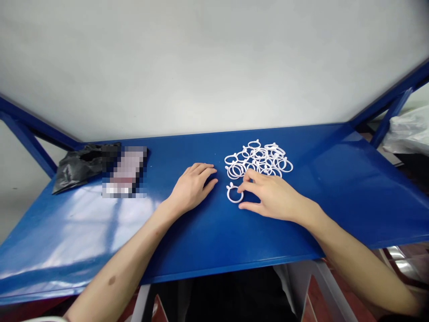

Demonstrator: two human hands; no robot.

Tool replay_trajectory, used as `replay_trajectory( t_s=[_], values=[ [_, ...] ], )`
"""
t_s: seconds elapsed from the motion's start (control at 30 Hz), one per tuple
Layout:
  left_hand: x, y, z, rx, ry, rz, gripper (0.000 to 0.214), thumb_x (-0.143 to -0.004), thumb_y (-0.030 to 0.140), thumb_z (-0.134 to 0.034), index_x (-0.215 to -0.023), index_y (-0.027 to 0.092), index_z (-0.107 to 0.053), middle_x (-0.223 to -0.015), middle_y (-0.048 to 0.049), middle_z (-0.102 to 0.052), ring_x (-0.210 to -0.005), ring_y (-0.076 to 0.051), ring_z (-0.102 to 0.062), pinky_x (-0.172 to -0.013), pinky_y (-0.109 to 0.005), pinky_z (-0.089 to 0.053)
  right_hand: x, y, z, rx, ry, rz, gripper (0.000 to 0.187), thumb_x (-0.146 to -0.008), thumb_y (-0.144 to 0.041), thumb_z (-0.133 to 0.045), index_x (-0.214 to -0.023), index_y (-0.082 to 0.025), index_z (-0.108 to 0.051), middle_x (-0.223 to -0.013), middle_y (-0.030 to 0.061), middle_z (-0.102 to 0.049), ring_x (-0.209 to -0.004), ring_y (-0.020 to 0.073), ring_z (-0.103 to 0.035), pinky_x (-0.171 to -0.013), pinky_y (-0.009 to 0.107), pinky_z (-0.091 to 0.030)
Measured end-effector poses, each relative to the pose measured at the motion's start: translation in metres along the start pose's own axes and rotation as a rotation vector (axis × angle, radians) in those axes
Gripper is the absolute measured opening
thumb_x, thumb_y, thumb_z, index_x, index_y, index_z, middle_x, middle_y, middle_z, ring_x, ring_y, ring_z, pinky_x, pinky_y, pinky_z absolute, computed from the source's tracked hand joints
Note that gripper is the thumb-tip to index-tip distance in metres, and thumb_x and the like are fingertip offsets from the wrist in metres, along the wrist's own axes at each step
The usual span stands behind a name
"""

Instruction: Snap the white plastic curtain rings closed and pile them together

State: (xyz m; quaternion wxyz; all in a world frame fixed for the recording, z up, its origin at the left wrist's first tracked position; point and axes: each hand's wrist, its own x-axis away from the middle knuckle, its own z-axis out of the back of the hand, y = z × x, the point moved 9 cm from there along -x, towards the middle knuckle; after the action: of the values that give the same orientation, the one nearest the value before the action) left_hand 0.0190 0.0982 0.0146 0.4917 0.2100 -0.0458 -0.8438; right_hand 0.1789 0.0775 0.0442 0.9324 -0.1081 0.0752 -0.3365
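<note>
Right of the middle of the blue table, several white plastic rings with small knobs, like curtain rings, lie in a loose pile. One white ring lies apart, just in front of the pile, with two small knobs at its top. My right hand is at this ring's right side, thumb and index finger apart and their tips by its edge; whether they touch it I cannot tell. My left hand rests palm down to the left, fingers stretched out, holding nothing.
On the left of the blue table lie a crumpled black plastic bag and a blurred-out flat object. A pale wall stands behind. Blue frame bars flank the table, and a clear plastic bag is at far right.
</note>
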Motion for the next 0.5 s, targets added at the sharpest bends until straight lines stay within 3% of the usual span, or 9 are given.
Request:
replay_trajectory(
  t_s=[0.13,0.3,0.4,0.5],
  values=[
    [0.0,0.014,0.011,0.066,0.043,-0.061,0.023,-0.101,0.03,-0.052,-0.117,0.02,-0.066,-0.121,-0.0093,-0.07,-0.112,-0.024,-0.063,-0.096,-0.045,-0.055,-0.003,0.001,-0.008,-0.002,-0.042,0.033,0.012,-0.095,-0.031,-0.068,-0.104,-0.026,-0.074,-0.112,0.0044,-0.059,-0.076,0.0137,-0.061,-0.062,0.028,-0.046],
    [0.007,0.052,0.026,0.116,0.068,-0.284,0.018,-0.098,0.035,-0.058,-0.107,0.023,-0.068,-0.109,-0.0055,-0.074,-0.094,-0.019,-0.066,-0.084,-0.037,-0.052,-0.01,-0.009,-0.015,0.003,0.01,0.099,0.013,-0.099,-0.024,-0.059,-0.098,-0.021,-0.072,-0.107,0.0046,-0.062,-0.083,0.0161,-0.062,-0.07,0.03,-0.048],
    [0.012,0.068,0.021,0.09,0.014,-0.396,0.022,-0.099,0.041,-0.057,-0.107,0.021,-0.066,-0.109,-0.0052,-0.073,-0.091,-0.018,-0.068,-0.08,-0.035,-0.051,-0.011,-0.014,-0.016,0.002,0.063,0.126,0.015,-0.101,-0.021,-0.055,-0.101,-0.017,-0.069,-0.112,0.0075,-0.065,-0.091,0.0185,-0.064,-0.075,0.032,-0.052],
    [0.013,0.068,0.01,0.076,-0.04,-0.395,0.021,-0.104,0.034,-0.049,-0.101,0.02,-0.064,-0.103,-0.0046,-0.073,-0.09,-0.017,-0.068,-0.079,-0.033,-0.051,-0.01,-0.021,-0.016,0.005,0.128,0.184,0.021,-0.105,-0.02,-0.046,-0.103,-0.016,-0.067,-0.109,0.008,-0.067,-0.095,0.0187,-0.064,-0.084,0.035,-0.054]
  ],
)
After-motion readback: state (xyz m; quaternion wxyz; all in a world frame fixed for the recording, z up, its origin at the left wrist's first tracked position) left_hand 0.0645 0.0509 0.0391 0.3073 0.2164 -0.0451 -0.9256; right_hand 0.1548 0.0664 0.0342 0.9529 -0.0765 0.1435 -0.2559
